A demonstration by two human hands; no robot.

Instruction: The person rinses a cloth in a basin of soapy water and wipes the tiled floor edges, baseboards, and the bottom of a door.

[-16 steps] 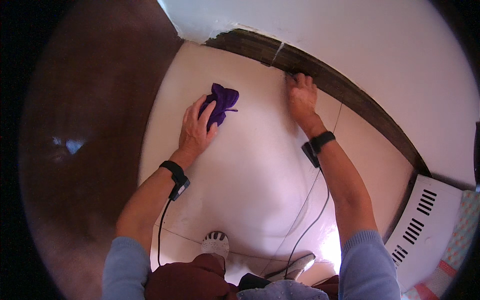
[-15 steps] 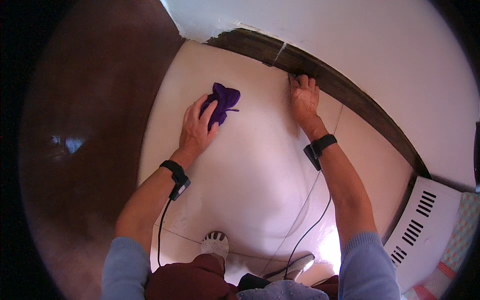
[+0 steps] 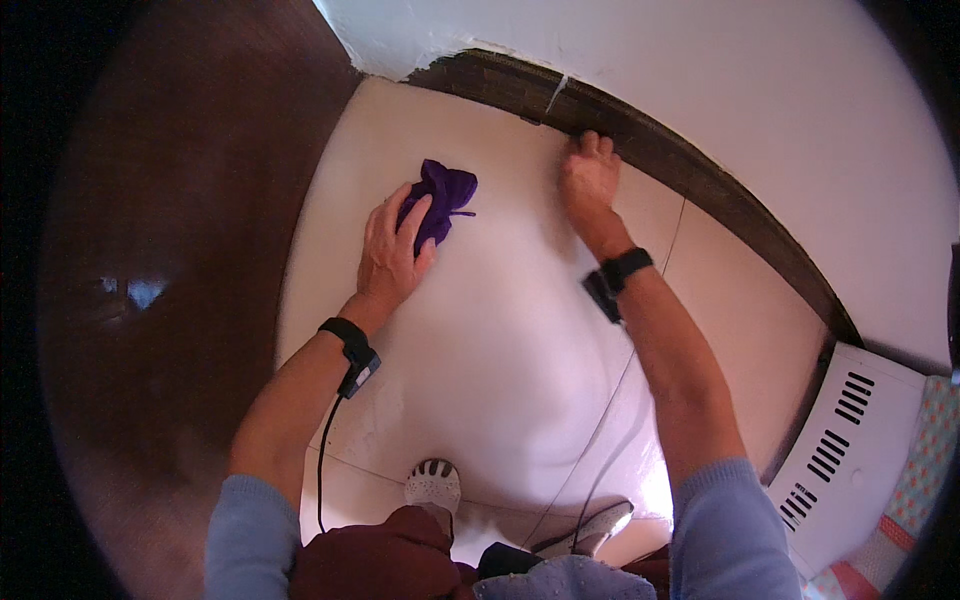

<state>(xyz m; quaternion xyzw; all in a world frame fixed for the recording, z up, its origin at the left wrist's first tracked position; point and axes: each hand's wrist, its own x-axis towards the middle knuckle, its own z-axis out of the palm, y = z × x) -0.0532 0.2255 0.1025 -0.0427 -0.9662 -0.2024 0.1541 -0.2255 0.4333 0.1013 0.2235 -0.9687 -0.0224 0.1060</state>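
My left hand (image 3: 388, 248) rests on the pale floor with its fingers curled over a crumpled purple cloth (image 3: 452, 189). Folds of the cloth and a thin loop stick out past my fingertips. Farther right, my right hand (image 3: 590, 180) is closed at the foot of the wall, knuckles up against the dark brown baseboard (image 3: 680, 158). Whatever its fingers pinch is hidden beneath them. Each wrist wears a black strap with a small box and a cable.
A dark brown glossy surface (image 3: 190, 250) borders the floor on the left. White wall (image 3: 740, 90) rises behind the baseboard. At the lower right stand a white slotted panel (image 3: 835, 450) and a patterned fabric (image 3: 938, 440). My shod feet are at the bottom.
My right hand has slid left along the baseboard, its wrist and forearm shifting with it. My left hand and the purple cloth hold nearly the same place.
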